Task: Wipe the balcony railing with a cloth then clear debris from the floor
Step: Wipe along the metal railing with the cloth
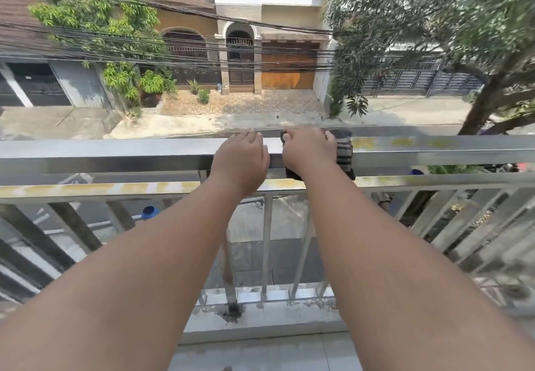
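Brace with the left hand (240, 159) curled over the rail (115, 150), and with the right hand (308, 150) gripping the cloth (344, 150), stroke firmly toward the stains (405, 142) at 3 o'clock.

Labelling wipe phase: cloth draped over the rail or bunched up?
Draped: striped cloth hangs down over the top rail under the right hand.

Upper-floor home balcony is indicated; metal railing (115, 150) and floor (260, 353) are seen; gated house (240, 60) and overhead cables (202, 52) are viewed beyond.
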